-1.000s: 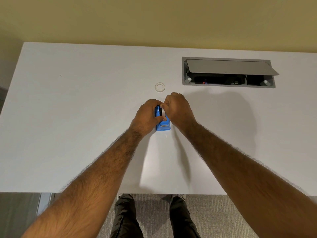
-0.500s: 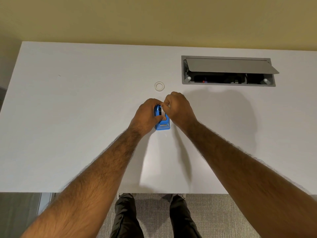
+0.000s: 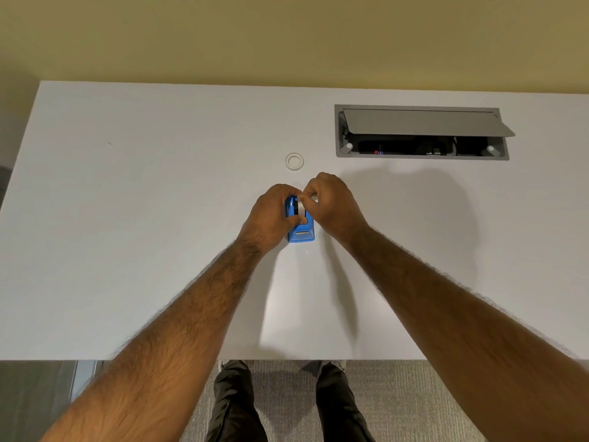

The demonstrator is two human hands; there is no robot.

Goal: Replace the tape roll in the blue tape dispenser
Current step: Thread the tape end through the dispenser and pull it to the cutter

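The blue tape dispenser [image 3: 301,233] stands on the white desk [image 3: 127,218] in the middle. My left hand [image 3: 271,215] wraps its left side, thumb across the top. My right hand [image 3: 334,202] pinches the tape roll [image 3: 299,208], a black and white wheel sitting in the dispenser's cradle. Most of the roll is hidden by my fingers. A small clear tape ring [image 3: 294,161] lies flat on the desk just beyond my hands.
A grey cable box [image 3: 420,132] with its lid propped is sunk into the desk at the back right. The desk's near edge runs below my forearms, with my legs and carpet under it. A yellow wall stands behind.
My right hand has shifted slightly up and right at the roll, showing more of the roll's black and white face. The dispenser and my left hand have stayed put.
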